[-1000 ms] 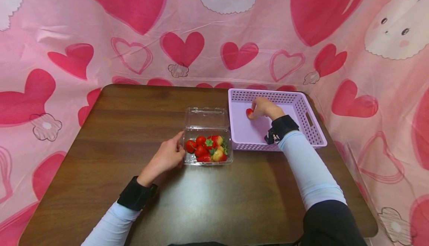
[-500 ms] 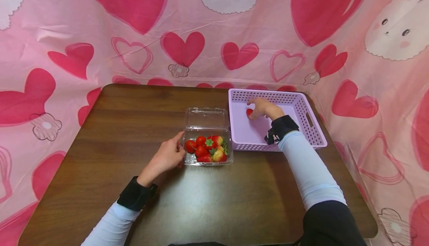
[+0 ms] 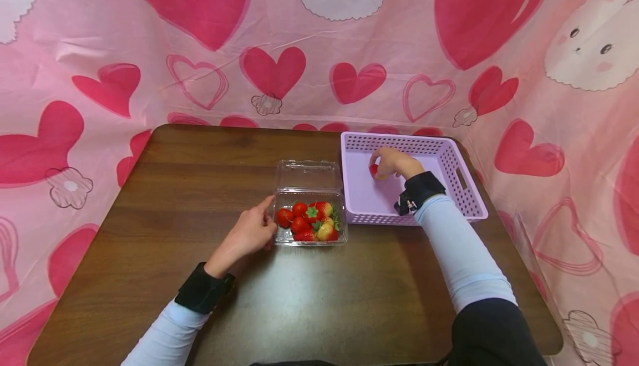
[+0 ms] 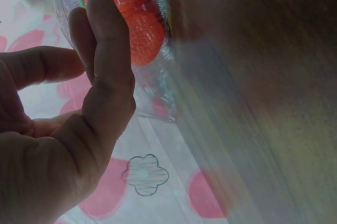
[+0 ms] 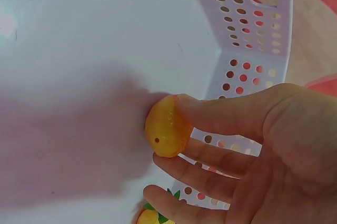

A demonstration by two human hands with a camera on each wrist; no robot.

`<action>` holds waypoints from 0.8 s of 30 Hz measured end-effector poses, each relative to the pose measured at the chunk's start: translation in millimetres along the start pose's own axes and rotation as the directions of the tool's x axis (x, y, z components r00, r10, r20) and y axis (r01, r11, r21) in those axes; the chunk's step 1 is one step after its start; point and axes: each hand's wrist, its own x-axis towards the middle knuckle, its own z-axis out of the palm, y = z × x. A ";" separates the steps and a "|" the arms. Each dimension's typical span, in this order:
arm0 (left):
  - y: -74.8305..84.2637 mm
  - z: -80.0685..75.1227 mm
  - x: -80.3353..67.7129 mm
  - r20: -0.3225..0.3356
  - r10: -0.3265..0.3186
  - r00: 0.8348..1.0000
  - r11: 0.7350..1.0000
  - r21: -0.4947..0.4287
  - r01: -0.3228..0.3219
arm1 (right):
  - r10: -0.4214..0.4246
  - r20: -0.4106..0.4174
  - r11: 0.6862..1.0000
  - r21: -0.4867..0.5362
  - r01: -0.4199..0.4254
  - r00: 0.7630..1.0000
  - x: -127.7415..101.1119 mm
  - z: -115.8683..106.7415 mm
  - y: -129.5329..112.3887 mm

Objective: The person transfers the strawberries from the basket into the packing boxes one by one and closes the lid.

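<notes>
My right hand (image 3: pixel 396 162) reaches into the lilac basket (image 3: pixel 351 188). Its thumb and fingers pinch a strawberry (image 5: pixel 167 126), whose yellow-orange side with a small dark hole faces the right wrist camera. Low in that view, a second strawberry (image 5: pixel 150 217) with green leaves is partly cut off. My left hand (image 3: pixel 249 228) rests at the left side of a clear plastic box (image 3: pixel 282 239), the index finger extended along its rim. Several red and pale strawberries (image 3: pixel 300 224) lie inside the box. In the left wrist view, the fingers (image 4: pixel 108 61) look fairly straight against the plastic wall.
The box's clear lid (image 3: pixel 307 174) is folded back behind it, and its right side stands close to the basket. Both containers are on a brown wooden table (image 3: pixel 214 161). A pink cloth with hearts (image 3: pixel 272 72) hangs behind and around the table.
Half a second ago my right index finger was lifted and stretched out; now it is bent down at the strawberry. The strawberry has shifted slightly right. My left hand has stayed still.
</notes>
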 end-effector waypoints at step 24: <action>1.8 -1.0 0.1 0.011 -0.018 1.000 1.000 -0.006 0.018 | 0.004 0.041 0.999 0.035 -0.005 0.999 -8.7 -1.2 -2.8</action>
